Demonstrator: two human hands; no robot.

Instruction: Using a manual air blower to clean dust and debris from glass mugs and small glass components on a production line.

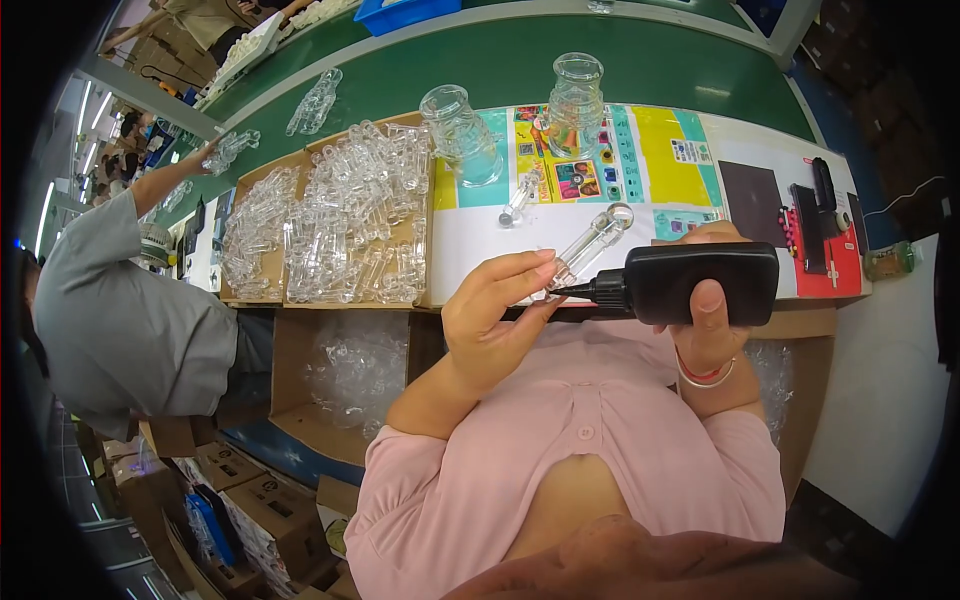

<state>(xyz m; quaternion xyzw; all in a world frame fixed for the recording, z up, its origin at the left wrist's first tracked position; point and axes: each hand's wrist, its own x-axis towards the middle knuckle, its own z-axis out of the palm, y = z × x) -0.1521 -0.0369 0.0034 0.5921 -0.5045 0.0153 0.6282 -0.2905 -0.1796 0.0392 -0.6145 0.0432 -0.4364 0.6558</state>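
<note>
Between the fingers of my left hand (pixel 488 318) is a clear tube-shaped piece (pixel 592 243) with a round ball end, slanting up and to the right. My right hand (pixel 712 335) grips a black squeeze bottle (pixel 660 282), lying on its side. The bottle's thin tapered nozzle points left and meets the lower end of the clear piece at my left fingertips. Whether anything comes out of the nozzle is too small to tell. A smaller clear piece (pixel 518 200) lies on the white tabletop just beyond my hands.
Two clear waisted vessels (pixel 577 105) stand beyond my hands. An open cardboard box (pixel 430 245) of clear pieces is at left. A phone-like black slab (pixel 808 228) lies at right. Below the table edge is a carton of bagged pieces (pixel 360 370). A co-worker in grey (pixel 130 310) reaches forward at left.
</note>
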